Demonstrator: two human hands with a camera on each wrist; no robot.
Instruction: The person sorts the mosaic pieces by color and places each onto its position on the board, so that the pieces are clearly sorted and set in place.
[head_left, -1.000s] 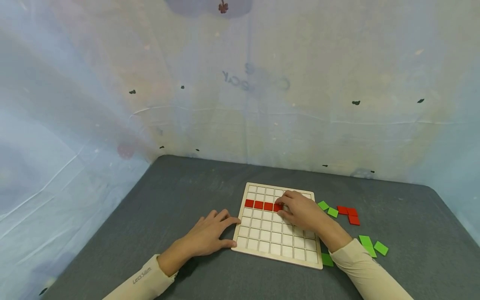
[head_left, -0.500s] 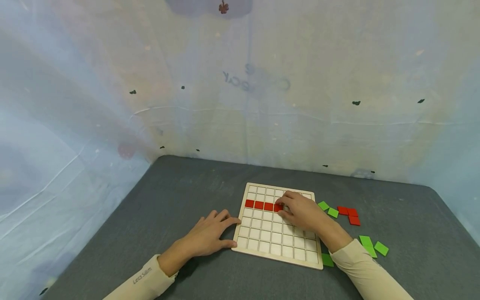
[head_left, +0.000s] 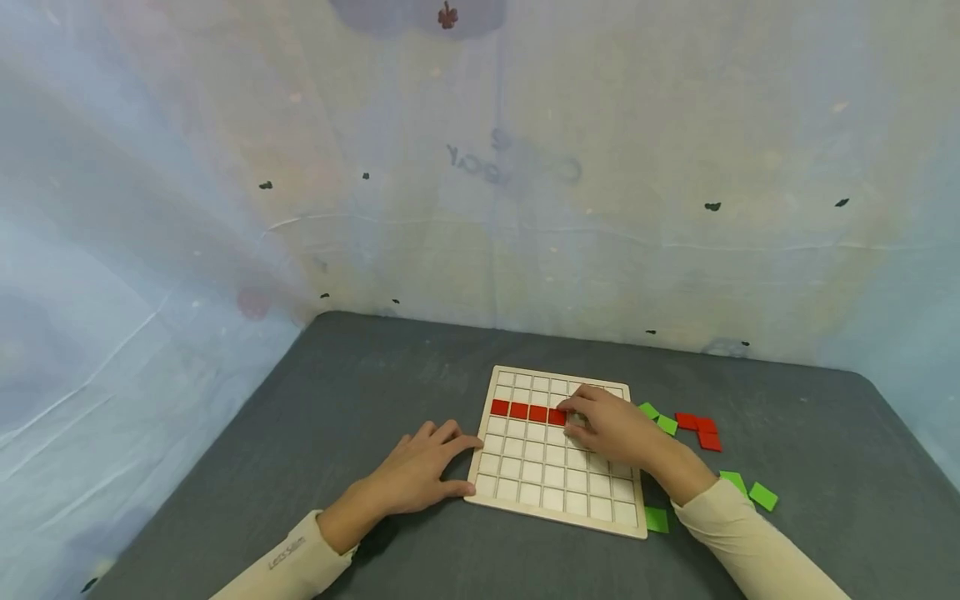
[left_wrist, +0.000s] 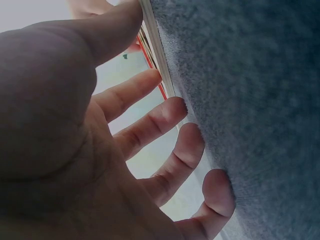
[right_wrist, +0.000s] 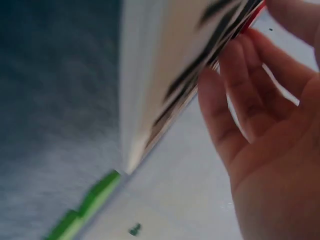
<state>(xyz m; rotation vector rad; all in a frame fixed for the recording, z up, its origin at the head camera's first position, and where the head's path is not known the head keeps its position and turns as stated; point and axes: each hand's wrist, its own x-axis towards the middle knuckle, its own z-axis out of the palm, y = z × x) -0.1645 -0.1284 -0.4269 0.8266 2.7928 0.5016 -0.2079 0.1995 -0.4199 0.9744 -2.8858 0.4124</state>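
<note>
Four red tiles (head_left: 518,410) line up across the far half of the grid board (head_left: 553,475) on the bench (head_left: 397,375). The right hand (head_left: 611,425) is at the row's right end — thumb and fingers parted. The left hand (head_left: 416,473), fingers spread, touches the board's left edge; green tiles (head_left: 763,497) lie right.

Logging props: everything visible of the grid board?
The grid board looks like pale wood: flat, rimmed, thin dividers making square cells. It lies slightly turned on the grey table. Four red tiles run along one row from its left side. The left hand touches its left edge; the right hand partly hides it.
</note>
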